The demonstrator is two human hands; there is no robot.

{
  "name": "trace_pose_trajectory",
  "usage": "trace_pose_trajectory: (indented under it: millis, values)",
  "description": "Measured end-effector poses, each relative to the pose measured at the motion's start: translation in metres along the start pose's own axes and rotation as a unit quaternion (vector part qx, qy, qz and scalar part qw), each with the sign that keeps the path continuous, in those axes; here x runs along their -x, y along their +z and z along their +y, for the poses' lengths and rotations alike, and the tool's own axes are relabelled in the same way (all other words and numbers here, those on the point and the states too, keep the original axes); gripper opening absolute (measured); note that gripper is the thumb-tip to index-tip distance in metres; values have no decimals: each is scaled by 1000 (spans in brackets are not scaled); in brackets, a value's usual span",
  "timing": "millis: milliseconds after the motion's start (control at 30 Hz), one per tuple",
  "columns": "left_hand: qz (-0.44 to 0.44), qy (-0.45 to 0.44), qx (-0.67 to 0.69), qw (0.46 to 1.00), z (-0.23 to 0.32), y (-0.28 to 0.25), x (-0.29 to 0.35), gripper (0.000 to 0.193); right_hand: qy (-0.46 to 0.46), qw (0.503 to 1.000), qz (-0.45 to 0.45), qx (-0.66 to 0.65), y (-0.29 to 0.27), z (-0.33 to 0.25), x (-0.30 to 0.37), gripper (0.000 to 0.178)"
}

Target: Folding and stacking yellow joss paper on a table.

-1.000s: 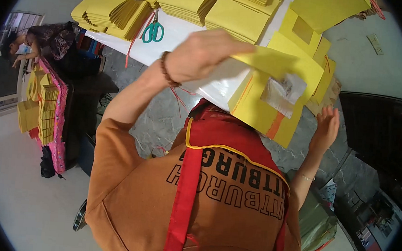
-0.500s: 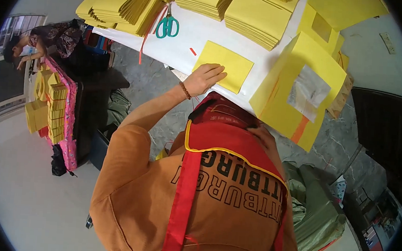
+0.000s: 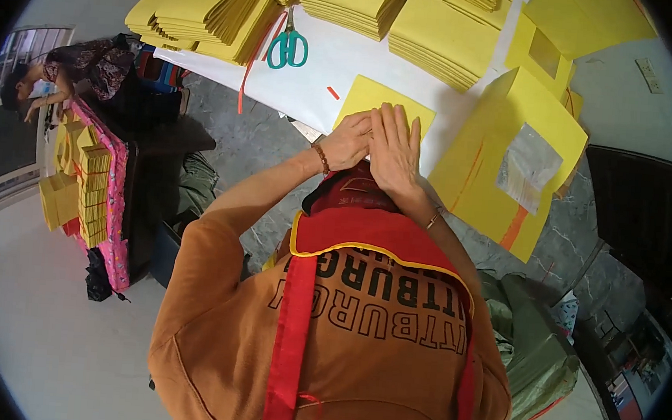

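Note:
A folded yellow paper piece (image 3: 366, 95) lies flat at the near edge of the white-topped table. My right hand (image 3: 396, 151) rests on it with the fingers stretched out, pointing away from me. Beside it, my left hand (image 3: 348, 142) lies on the paper's near left part, fingers laid flat; their tips are partly covered by my right hand. Neither hand grips anything. Between them and the far stacks are a short red strip (image 3: 332, 93) and scissors with teal handles (image 3: 288, 50).
Stacks of folded yellow paper (image 3: 444, 38) line the table's far side. A large yellow carton-like piece with a clear window (image 3: 465, 173) stands at the right edge. Another person (image 3: 62, 78) leans over a pink-covered table (image 3: 116, 193) at the left. Green sacks (image 3: 534, 352) lie on the floor.
My right hand has come up from the red apron pocket onto the yellow paper, beside my left hand. My left hand has shifted slightly and stays on the paper.

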State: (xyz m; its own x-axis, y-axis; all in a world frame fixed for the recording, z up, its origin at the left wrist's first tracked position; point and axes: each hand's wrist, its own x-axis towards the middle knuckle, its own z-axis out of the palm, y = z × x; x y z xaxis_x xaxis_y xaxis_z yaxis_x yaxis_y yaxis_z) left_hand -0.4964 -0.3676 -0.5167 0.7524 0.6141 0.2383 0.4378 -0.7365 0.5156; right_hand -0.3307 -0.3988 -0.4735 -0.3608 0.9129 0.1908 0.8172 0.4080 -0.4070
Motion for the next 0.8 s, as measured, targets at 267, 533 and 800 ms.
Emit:
trace_pose_trajectory:
  millis: [267, 533, 800]
  values:
    - [24, -39, 83, 995, 0, -9, -4, 38, 32, 998, -44, -24, 19, 20, -7, 66]
    - [137, -105, -5, 985, 4, -42, -48, 35, -6, 999, 12, 47, 18, 19, -10, 70]
    - [11, -115, -172, 978, -21, -23, -47, 53, -2, 999, 53, 2, 19, 19, -9, 69]
